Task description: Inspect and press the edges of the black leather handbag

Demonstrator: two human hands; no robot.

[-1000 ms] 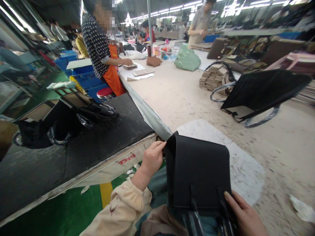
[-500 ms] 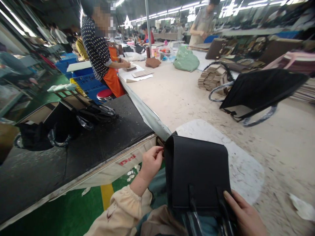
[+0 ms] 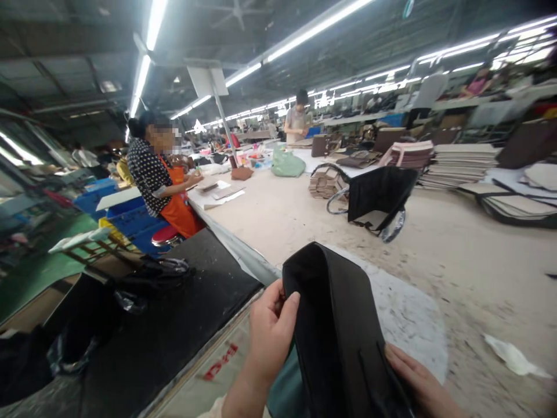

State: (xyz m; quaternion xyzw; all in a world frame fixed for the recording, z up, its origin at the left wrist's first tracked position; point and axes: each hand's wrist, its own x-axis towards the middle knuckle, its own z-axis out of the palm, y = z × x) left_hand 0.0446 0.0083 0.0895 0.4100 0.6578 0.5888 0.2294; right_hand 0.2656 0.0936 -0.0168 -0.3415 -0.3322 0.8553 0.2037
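Bag (image 3: 352, 296), lower centre: probably light, stiffish, best rim-held; pinched in left hand (image 3: 270, 334), clasped in right hand (image 3: 420, 377).

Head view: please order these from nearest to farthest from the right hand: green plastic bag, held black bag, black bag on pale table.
1. Held black bag: touching the right hand.
2. Black bag on pale table: farther ahead.
3. Green plastic bag: farther back, left.

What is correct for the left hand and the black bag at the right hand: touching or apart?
Touching. The head view shows the left hand gripping the left edge of the black bag, its thumb lying over the rim.
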